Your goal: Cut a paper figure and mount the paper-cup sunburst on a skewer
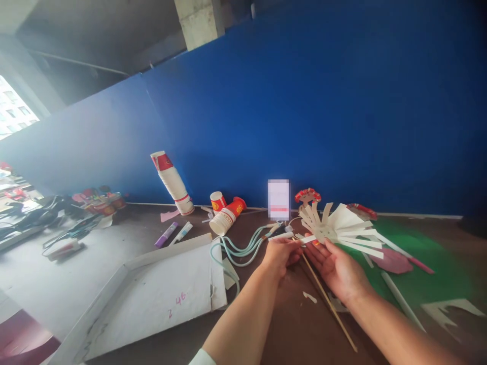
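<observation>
A white paper cup [330, 227], cut into strips that fan outward, sits between and just beyond my hands. My right hand [344, 271], palm up, grips the cup near its base, with the thumb on the paper. The fingers of my left hand [281, 257] are pinched on one pale paper strip [309, 240] at the cup's near left side. A thin wooden stick [329, 300] slants from between my hands down toward the near right. Whether my left fingers also touch the stick, I cannot tell.
Left lies a shallow white box lid [152, 299]. Behind are a tall leaning stack of paper cups [173, 185], fallen red-and-white cups [228, 215], a coiled pale blue cable [243, 246] and a purple glue stick [166, 234]. A blue partition [323, 111] borders the table.
</observation>
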`<state>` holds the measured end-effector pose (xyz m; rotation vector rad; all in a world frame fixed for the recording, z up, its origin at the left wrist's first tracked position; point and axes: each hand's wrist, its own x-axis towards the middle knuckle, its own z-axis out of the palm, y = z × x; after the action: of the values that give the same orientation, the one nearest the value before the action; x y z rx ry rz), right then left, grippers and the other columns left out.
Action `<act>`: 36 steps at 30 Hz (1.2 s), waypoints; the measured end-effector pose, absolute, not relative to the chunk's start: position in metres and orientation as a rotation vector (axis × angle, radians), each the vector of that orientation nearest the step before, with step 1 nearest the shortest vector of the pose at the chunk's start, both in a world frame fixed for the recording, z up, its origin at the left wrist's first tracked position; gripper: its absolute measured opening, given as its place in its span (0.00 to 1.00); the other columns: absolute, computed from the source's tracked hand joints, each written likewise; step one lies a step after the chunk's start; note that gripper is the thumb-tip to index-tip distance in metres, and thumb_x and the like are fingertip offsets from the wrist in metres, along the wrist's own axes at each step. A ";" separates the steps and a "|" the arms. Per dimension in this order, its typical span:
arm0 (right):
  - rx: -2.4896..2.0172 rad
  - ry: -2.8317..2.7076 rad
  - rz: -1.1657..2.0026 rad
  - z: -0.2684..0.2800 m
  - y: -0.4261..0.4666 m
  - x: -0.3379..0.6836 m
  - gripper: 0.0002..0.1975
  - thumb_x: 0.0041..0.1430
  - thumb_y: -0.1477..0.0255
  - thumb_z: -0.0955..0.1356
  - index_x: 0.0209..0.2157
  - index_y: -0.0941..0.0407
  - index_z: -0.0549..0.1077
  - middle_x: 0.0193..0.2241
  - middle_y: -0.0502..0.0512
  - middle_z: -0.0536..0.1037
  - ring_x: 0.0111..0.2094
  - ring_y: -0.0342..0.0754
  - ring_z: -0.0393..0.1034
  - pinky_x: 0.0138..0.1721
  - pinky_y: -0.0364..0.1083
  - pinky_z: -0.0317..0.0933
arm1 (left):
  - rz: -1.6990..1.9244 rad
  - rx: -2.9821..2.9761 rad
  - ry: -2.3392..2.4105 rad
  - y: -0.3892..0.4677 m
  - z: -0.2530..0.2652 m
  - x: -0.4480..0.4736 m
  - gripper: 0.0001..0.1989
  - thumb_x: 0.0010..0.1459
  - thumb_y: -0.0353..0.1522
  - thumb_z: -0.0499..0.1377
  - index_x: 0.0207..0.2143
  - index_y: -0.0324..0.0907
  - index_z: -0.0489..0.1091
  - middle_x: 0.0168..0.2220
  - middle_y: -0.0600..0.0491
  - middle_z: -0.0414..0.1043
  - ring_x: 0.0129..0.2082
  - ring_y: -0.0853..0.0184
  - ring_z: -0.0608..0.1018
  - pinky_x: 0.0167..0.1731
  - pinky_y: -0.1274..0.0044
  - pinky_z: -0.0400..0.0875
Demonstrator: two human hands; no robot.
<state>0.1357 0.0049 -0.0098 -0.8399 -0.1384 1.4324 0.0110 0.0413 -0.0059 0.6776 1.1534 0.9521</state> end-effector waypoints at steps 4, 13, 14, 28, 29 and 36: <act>-0.847 -0.131 1.434 -0.008 0.005 0.136 0.12 0.68 0.79 0.62 0.45 0.59 0.77 0.32 0.59 0.84 0.32 0.48 0.81 0.33 0.43 0.78 | 0.902 0.700 1.152 0.039 -0.002 0.009 0.10 0.55 0.26 0.67 0.23 0.35 0.71 0.22 0.51 0.74 0.20 0.75 0.73 0.21 0.85 0.67; -0.866 -0.138 1.438 -0.010 0.006 0.137 0.12 0.70 0.78 0.61 0.42 0.59 0.76 0.35 0.60 0.85 0.33 0.47 0.82 0.33 0.43 0.78 | 0.940 0.697 1.092 0.040 -0.006 0.012 0.11 0.56 0.24 0.66 0.23 0.34 0.70 0.22 0.50 0.74 0.19 0.75 0.74 0.25 0.83 0.73; -0.864 -0.141 1.437 -0.010 0.006 0.137 0.12 0.70 0.78 0.61 0.41 0.59 0.76 0.35 0.60 0.85 0.33 0.47 0.82 0.34 0.43 0.78 | 0.948 0.696 1.090 0.040 -0.007 0.013 0.11 0.57 0.24 0.65 0.23 0.34 0.69 0.22 0.50 0.74 0.19 0.75 0.75 0.25 0.83 0.74; -0.828 -0.160 1.453 -0.012 0.006 0.139 0.13 0.69 0.78 0.60 0.43 0.59 0.76 0.35 0.60 0.86 0.32 0.48 0.82 0.33 0.44 0.79 | 0.930 0.703 1.078 0.042 -0.009 0.011 0.08 0.53 0.24 0.68 0.24 0.33 0.72 0.22 0.51 0.73 0.20 0.75 0.74 0.26 0.83 0.74; -0.827 -0.161 1.454 -0.013 0.006 0.139 0.13 0.70 0.78 0.60 0.43 0.59 0.76 0.35 0.60 0.86 0.32 0.48 0.82 0.33 0.44 0.79 | 0.929 0.708 1.081 0.042 -0.008 0.011 0.08 0.54 0.24 0.68 0.24 0.33 0.72 0.21 0.52 0.73 0.19 0.76 0.74 0.25 0.84 0.73; -0.835 -0.173 1.466 -0.013 0.006 0.139 0.13 0.70 0.77 0.60 0.41 0.59 0.77 0.32 0.60 0.86 0.31 0.48 0.82 0.33 0.44 0.79 | 0.894 0.754 1.144 0.043 -0.007 0.009 0.11 0.54 0.25 0.68 0.23 0.35 0.69 0.21 0.51 0.73 0.18 0.76 0.73 0.20 0.86 0.68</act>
<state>0.1385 0.0059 -0.0132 -0.8347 -0.1732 1.4664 0.0088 0.0432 -0.0073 0.7540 1.1442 0.8936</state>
